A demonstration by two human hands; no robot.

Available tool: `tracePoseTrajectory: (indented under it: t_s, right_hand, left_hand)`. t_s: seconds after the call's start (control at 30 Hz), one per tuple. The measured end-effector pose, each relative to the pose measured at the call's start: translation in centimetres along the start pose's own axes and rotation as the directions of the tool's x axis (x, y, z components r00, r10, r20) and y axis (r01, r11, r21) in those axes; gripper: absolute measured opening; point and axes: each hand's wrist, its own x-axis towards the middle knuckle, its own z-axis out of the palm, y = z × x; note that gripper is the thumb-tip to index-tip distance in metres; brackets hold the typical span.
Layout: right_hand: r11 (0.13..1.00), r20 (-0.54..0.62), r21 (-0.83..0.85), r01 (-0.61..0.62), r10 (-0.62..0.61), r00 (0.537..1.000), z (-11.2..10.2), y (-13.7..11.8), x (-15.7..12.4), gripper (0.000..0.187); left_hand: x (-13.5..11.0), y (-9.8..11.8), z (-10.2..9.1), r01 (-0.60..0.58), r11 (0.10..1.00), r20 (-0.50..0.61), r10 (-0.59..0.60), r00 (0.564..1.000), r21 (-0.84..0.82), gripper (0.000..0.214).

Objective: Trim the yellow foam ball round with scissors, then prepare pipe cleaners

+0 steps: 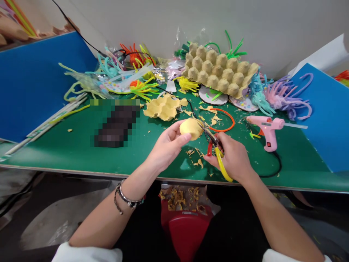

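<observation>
My left hand (166, 145) pinches a yellow egg-carton cup (191, 128) above the green table (81, 153). My right hand (231, 158) is closed around the handles of red and yellow scissors (216, 149), whose blades meet the right edge of the cup. Yellow cardboard scraps (197, 162) lie on the table below the hands. A cut piece of yellow egg carton (163, 107) rests just behind the cup.
A pink glue gun (268, 129) with a black cord lies at right. An orange pipe-cleaner loop (225, 118), a full egg tray (219, 71), heaps of coloured pipe cleaners and blue boards surround the work spot. A red bin (185, 222) with scraps sits under the table edge.
</observation>
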Motion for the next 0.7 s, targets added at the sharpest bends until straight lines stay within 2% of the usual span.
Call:
tracePoseTrajectory:
  t_s: [0.2, 0.43, 0.7]
  right_hand:
    - [0.996, -0.028, -0.088, 0.005, -0.007, 1.000, -0.08, -0.04, -0.21, 0.053]
    - [0.979, -0.138, -0.194, 0.054, -0.082, 0.987, 0.18, 0.49, -0.43, 0.054]
    - [0.982, -0.207, -0.157, 0.105, -0.136, 0.969, 0.17, 0.45, -0.67, 0.053]
  left_hand:
    - [-0.13, 0.07, 0.05, -0.026, 1.000, 0.085, 0.026, 0.996, 0.005, 0.054]
    - [-0.05, 0.19, -0.18, -0.043, 0.996, 0.067, 0.038, 0.997, 0.081, 0.050]
    - [0.08, 0.08, -0.59, -0.025, 0.989, 0.065, 0.015, 0.998, 0.147, 0.055]
